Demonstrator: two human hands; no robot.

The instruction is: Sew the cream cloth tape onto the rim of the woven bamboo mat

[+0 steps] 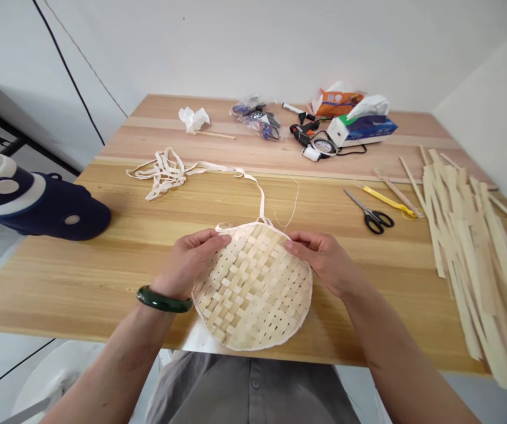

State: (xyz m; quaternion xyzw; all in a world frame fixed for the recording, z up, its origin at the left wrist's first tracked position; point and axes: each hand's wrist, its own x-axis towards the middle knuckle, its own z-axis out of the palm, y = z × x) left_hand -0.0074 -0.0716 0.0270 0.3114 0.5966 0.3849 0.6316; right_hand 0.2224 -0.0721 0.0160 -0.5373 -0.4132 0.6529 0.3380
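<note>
A round woven bamboo panel (253,288) with white edging is held at the table's front edge, its weave facing me. My left hand (195,256) pinches its upper left rim, thumb on the front. On the upper right rim my right hand (319,256) grips in the same way, its other fingers behind. White fabric tape (259,194) runs from the top of the rim back to a loose tangled heap (165,171) at the left. A thin loose thread (295,206) curls on the table just beyond the panel's top.
At right lie scissors (372,215), a yellow tool (388,199) and a pile of bamboo strips (469,247). Along the back are crumpled tissue (194,119), a plastic bag (257,118), a glue gun (304,131) and a tissue box (363,128). A navy plush-like object (59,203) overhangs the left edge.
</note>
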